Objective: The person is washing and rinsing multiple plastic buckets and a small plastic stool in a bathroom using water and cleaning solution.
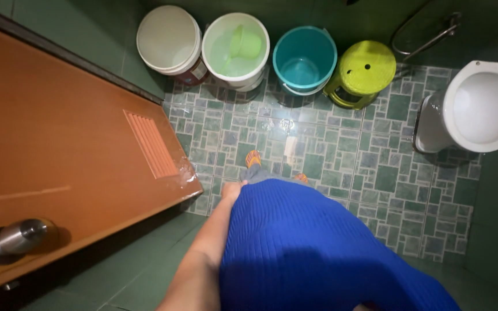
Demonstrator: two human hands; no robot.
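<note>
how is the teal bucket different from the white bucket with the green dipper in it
The teal bucket is blue-green all over, while the white bucket beside it is white. The white bucket holds a green dipper lying in water; the teal bucket holds only a little water at the bottom, with no dipper. The white bucket is filled higher. Both stand upright, uncovered, on the tiled floor along the wall.

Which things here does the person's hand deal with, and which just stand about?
At hand: left hand, empty, hanging beside the blue ribbed garment; orange door nearest.
Standing about: white lidded bucket, white water bucket, teal bucket, lime plastic stool, white toilet bowl.
</note>
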